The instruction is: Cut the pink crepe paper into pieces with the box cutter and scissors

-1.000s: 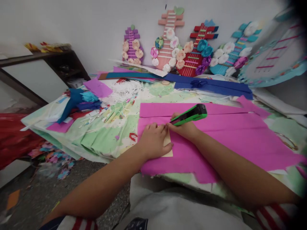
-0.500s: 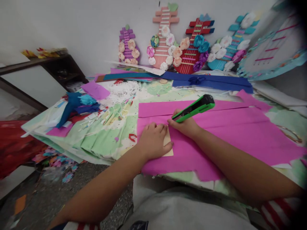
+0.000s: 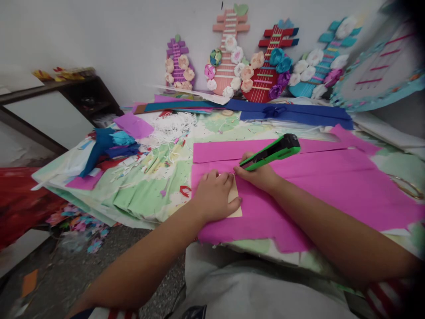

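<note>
A large magenta sheet (image 3: 325, 186) lies across the table. My left hand (image 3: 215, 197) rests flat on a small cream card (image 3: 236, 206), its fingers spread and partly covering it, on the sheet's left part. In my right hand (image 3: 259, 173) is a green and black utility knife (image 3: 272, 153), gripped like a pen, its handle slanting up to the right. The knife's tip is hidden by my fingers, close to the card's upper right corner.
White string (image 3: 172, 128), a purple paper piece (image 3: 134, 126) and scraps lie at the left. Red clips (image 3: 185, 191) are beside the sheet. Blue sheets (image 3: 299, 116) lie behind it. Flower-trimmed instrument shapes (image 3: 265, 75) lean on the wall. A ring (image 3: 407, 186) is at the right.
The knife's handle has tilted slightly lower. The whole view has shifted a little; my left hand stays on the card.
</note>
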`<state>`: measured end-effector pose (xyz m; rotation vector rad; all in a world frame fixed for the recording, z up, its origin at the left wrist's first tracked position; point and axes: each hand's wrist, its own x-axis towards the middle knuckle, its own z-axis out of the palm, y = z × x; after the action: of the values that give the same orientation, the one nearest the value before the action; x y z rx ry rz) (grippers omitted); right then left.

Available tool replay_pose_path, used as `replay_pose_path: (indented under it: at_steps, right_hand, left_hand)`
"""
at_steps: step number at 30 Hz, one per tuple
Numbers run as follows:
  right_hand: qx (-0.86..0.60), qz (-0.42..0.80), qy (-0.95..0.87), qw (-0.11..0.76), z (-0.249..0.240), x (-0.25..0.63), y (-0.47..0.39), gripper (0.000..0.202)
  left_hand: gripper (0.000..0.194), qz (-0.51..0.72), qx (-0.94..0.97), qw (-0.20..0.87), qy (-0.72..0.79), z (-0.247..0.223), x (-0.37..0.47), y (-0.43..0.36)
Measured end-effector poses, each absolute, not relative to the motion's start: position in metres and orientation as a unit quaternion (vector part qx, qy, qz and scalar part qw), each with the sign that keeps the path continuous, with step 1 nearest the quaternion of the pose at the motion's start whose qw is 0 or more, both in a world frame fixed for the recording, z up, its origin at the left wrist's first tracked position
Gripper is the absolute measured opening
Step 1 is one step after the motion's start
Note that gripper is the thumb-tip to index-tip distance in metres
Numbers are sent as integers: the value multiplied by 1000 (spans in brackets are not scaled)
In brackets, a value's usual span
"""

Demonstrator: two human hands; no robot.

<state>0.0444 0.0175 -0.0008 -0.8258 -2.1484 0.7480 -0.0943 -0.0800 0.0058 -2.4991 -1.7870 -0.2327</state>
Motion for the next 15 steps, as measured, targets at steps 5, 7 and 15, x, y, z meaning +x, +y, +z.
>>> replay_pose_path:
  at_steps: [5, 7, 15]
  right_hand:
    - [-321, 297, -833, 340, 0, 44, 17, 21]
    - [-323, 301, -836, 326, 0, 43, 17, 22]
    - [-337, 312, -820, 341, -2, 44, 17, 23]
  left_hand:
    - [55, -70, -810, 26, -581, 6, -94, -80]
    - [55, -70, -810, 25, -581, 6, -94, -80]
    - [55, -64, -810, 27, -582, 6, -94, -80]
